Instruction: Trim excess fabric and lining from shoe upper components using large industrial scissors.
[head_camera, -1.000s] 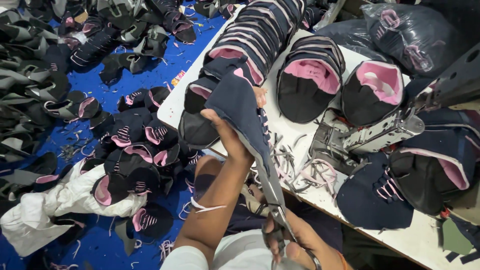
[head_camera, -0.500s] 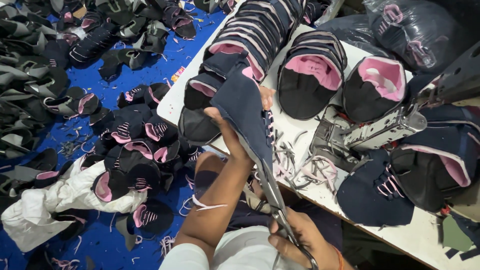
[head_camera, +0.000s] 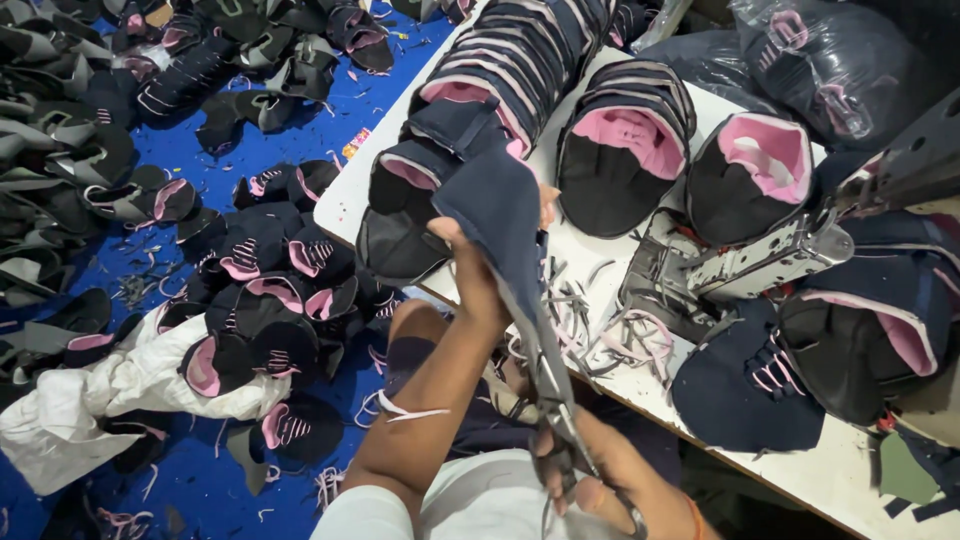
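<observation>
Your right hand, cut off at the bottom edge, is closed on thin metal scissors. At frame centre, your left hand pinches a soft navy fabric shoe upper, partly hiding your fingers.

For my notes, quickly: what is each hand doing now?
Left hand: closed, holding up the dark blue shoe upper.
Right hand: closed on the scissors, cutting along the upper's edge.
</observation>
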